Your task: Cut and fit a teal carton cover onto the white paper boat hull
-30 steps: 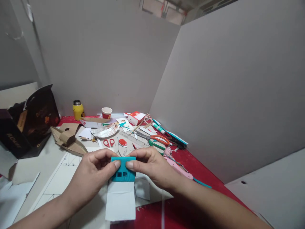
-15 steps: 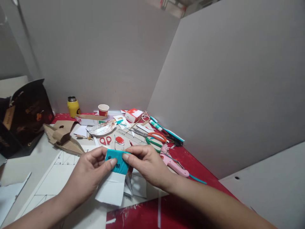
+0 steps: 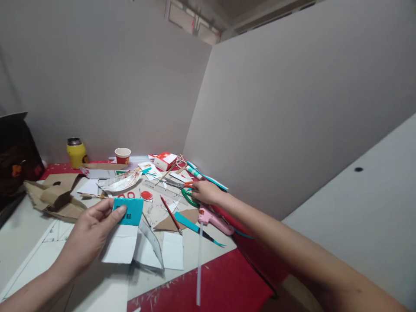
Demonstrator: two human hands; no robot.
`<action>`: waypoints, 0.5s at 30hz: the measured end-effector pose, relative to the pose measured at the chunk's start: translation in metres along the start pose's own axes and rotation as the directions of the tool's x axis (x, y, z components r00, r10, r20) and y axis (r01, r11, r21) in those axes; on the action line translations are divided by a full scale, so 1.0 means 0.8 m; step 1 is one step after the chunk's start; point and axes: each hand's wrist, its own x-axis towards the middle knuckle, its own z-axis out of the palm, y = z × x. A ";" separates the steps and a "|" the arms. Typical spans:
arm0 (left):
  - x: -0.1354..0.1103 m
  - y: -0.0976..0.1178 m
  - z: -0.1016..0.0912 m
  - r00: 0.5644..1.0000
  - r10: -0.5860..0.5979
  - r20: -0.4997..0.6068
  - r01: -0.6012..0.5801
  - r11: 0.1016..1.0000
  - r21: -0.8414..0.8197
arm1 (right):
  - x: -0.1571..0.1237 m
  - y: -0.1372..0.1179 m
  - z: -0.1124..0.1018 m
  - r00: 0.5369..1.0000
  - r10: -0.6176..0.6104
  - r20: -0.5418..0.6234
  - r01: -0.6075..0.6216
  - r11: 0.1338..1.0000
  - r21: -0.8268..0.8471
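Note:
My left hand (image 3: 88, 230) pinches a folded card piece (image 3: 122, 234), teal on top with black characters and white below, held just above the table. My right hand (image 3: 206, 192) has reached out to the far side and closes over the orange and green scissors (image 3: 187, 190); its fingers curl on the handles. A pink glue gun (image 3: 217, 219) lies just beneath my right forearm, with a white glue stick (image 3: 198, 262) trailing toward me.
White sheets (image 3: 172, 250) and a red cloth (image 3: 221, 286) cover the table front. Further back lie small red scissors (image 3: 126, 195), a ruler (image 3: 162, 190), a red pencil (image 3: 171, 214), cardboard scraps (image 3: 55, 197), a paper cup (image 3: 122, 155), a yellow flask (image 3: 75, 152). Grey partition boards stand behind and right.
My right hand let go of the teal card and reached forward to the orange and green scissors. My left hand alone now holds the card, moved left. The view swung right.

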 end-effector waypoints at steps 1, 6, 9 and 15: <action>0.000 -0.001 0.000 1.000 -0.002 0.011 0.002 1.000 0.019 | 0.008 0.000 0.000 0.999 0.013 0.042 -0.011 0.998 -0.059; 0.005 -0.012 0.002 0.999 0.037 0.036 -0.040 0.996 0.085 | 0.044 -0.010 -0.014 0.969 0.081 0.233 -0.016 0.963 -0.270; 0.006 -0.013 0.003 0.999 0.031 0.045 -0.034 0.997 0.067 | 0.057 -0.015 -0.018 0.940 0.110 0.324 -0.001 0.947 -0.320; 0.003 -0.006 0.006 0.995 -0.065 0.074 0.070 0.995 -0.077 | 0.069 -0.003 -0.005 0.938 0.079 0.338 0.031 0.951 -0.308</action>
